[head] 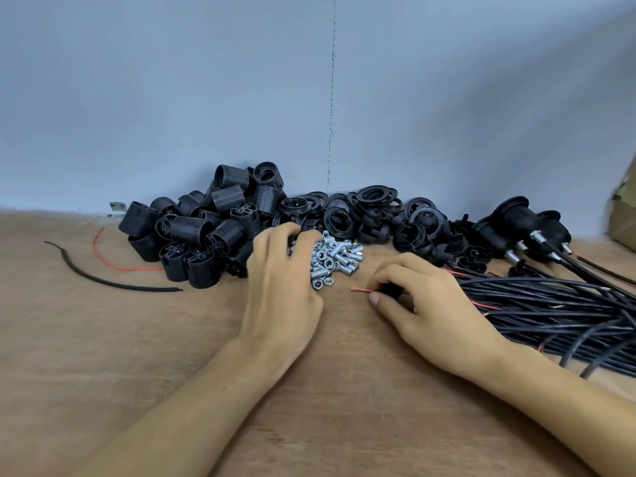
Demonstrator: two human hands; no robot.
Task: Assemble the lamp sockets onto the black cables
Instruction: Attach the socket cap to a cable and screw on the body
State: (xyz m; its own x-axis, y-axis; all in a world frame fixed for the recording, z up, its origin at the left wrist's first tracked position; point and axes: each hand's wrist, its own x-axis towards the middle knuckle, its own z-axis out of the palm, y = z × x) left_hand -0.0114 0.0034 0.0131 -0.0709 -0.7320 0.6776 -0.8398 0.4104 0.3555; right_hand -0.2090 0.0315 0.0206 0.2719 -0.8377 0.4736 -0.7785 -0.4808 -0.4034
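As I watch the feed from the bottom edge upward, two bare forearms reach in over the wooden table. Right of centre, the right hand lies knuckles up and pinches the end of a black cable between thumb and curled fingers. A red lead pokes out leftward from that end. Just to its right, the bundle of black cables sprawls across the right side of the frame.

Just left of centre, the left hand has its fingers curled down into the pile of metal nuts and threaded tubes. Its fingertips are hidden, so I cannot tell whether it grips anything. At left, a loose cable piece and a stray red wire lie on the wood.

Behind the hands, black socket bodies are heaped left of centre, with black rings beside them at centre. Finished sockets already on cables lie at the right. A grey wall closes the back, with a cardboard box at the right edge.
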